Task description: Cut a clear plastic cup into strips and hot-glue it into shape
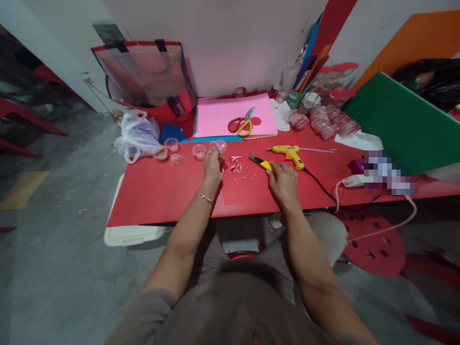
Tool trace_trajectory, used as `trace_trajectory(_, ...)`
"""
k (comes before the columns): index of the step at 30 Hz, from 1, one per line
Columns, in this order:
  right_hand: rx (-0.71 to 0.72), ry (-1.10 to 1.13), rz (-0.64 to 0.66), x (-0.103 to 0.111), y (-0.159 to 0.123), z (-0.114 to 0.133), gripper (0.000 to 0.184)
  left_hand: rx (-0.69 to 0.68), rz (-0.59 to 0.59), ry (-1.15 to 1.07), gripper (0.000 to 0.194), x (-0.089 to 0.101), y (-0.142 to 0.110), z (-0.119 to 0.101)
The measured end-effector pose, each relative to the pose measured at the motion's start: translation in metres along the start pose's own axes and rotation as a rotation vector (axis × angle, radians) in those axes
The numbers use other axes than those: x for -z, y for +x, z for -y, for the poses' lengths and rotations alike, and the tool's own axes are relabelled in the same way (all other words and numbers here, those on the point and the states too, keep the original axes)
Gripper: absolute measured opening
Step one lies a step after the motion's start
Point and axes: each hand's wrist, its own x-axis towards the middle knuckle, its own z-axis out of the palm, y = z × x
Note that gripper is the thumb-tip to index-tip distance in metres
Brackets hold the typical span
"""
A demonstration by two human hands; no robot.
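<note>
My right hand (284,183) is closed around a yellow and black box cutter (265,165), which points to the left just above the red tabletop. My left hand (212,166) pinches a small clear plastic cup (220,144), partly hidden behind the fingers. Between my hands lie thin red and white scraps (235,165) and small crumbs. To the left of my left hand stand another clear cup (199,152) and several similar ones. A yellow glue gun (288,153) rests just beyond my right hand, with its black cord trailing right.
Pink sheets (212,117) at the back carry red-and-yellow-handled scissors (244,122). A white plastic bag (136,136) and a mesh tote bag (143,72) are at left. Stacked clear cups (323,120), a green board (402,124) and a power strip (354,180) occupy the right.
</note>
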Motion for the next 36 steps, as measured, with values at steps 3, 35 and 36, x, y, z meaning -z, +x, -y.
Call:
trace_trajectory(3,0.002,0.01,0.008,0.001,0.001,-0.002,0.049,-0.051,0.055,-0.043,0.023,-0.001,0.0,0.002)
trace_trajectory(35,-0.464,-0.118,-0.049,0.009,0.065,-0.053,0.05,0.397,0.405,-0.325,0.027,-0.011,-0.035,-0.008)
trace_trajectory(36,-0.488,-0.096,-0.062,0.01,0.065,-0.052,0.05,0.382,0.42,-0.32,0.031,-0.011,-0.036,-0.009)
